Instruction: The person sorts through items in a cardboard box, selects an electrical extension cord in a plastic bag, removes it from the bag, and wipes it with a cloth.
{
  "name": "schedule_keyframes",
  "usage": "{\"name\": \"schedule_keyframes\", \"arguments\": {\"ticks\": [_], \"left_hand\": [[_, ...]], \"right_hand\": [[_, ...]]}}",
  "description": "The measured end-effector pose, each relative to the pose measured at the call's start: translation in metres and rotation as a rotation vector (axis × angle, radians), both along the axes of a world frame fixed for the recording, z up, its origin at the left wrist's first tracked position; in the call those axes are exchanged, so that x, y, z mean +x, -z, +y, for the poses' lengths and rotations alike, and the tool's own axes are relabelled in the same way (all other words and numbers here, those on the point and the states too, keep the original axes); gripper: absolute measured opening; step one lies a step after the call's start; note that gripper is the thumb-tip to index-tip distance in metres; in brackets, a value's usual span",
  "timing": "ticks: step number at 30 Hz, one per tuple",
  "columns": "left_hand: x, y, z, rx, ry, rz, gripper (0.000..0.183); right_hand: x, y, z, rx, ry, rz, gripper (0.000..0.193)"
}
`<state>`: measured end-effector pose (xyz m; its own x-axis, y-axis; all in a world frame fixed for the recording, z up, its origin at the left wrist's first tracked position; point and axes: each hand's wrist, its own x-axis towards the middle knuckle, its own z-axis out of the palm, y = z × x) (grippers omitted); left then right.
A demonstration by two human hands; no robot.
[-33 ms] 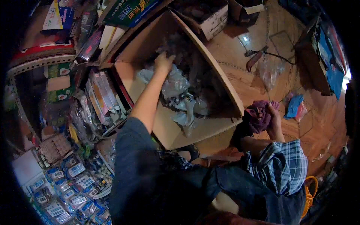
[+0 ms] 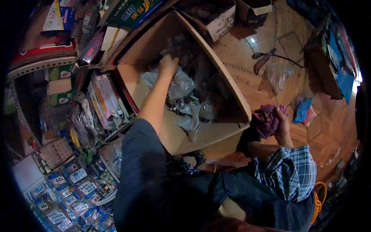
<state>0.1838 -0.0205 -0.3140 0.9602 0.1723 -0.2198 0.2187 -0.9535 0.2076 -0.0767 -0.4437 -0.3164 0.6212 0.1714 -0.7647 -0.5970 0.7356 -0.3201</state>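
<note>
My left hand (image 2: 169, 65) reaches deep into a large cardboard box (image 2: 185, 141) standing open before me. Its fingers look closed among the box's contents, and what they grip is hidden. Just below the hand lie crumpled clear plastic bags (image 2: 181, 85), with small dark and metallic bits showing between them. Dark, hard-to-make-out items fill the shaded far side of the box. Out to the right, my right hand (image 2: 284, 124) is closed round a bunched maroon cloth (image 2: 266, 120), held beside the box's near right corner.
Blister-packed goods (image 2: 79, 189) cover the lower left. Narrow boxes (image 2: 106, 100) stand left of the large box. On the wooden floor at right lie a clear plastic bag (image 2: 278, 75), a blue-and-red packet (image 2: 304, 110) and a dark-handled tool (image 2: 263, 62). An orange cable (image 2: 317, 205) coils at lower right.
My left upper arm and sleeve have shifted slightly to the right. Both hands stay in nearly the same places.
</note>
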Motion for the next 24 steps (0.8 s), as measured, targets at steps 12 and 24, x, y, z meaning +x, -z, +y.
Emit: {"name": "schedule_keyframes", "arguments": {"ticks": [12, 24], "left_hand": [[-0.004, -0.044, -0.028, 0.344, 0.274, 0.27, 0.023], [0.014, -0.049, 0.023, 0.092, 0.103, 0.008, 0.056]], "right_hand": [[-0.005, 0.005, 0.006, -0.217, 0.041, 0.035, 0.026], [0.012, -0.027, 0.025, -0.289, 0.049, 0.003, 0.026]]}}
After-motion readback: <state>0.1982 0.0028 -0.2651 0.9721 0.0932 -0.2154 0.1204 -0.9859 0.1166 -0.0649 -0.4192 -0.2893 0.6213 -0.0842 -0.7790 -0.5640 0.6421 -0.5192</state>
